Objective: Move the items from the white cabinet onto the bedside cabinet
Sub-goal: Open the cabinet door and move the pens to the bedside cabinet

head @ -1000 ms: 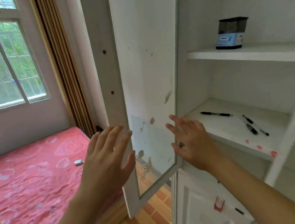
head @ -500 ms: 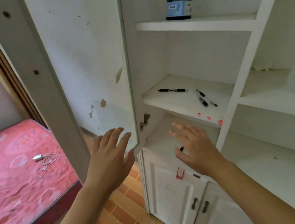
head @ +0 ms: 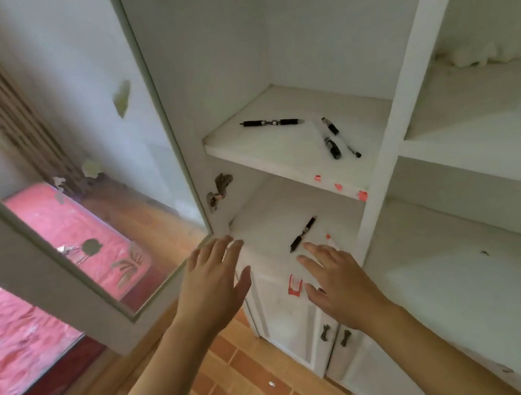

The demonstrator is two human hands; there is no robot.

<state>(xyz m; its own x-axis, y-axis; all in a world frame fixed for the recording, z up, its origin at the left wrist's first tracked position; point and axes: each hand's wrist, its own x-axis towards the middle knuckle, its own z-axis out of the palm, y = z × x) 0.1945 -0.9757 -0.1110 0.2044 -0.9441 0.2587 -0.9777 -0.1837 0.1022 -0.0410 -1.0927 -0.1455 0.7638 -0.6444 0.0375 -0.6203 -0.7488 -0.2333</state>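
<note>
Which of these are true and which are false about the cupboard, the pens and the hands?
1. Both the left hand and the right hand hold nothing. True.
2. The glass door is closed. False: it stands open.
3. One black pen lies alone on the lower shelf. True.
4. The upper shelf has no pens. False: several pens lie there, including a long pen.
</note>
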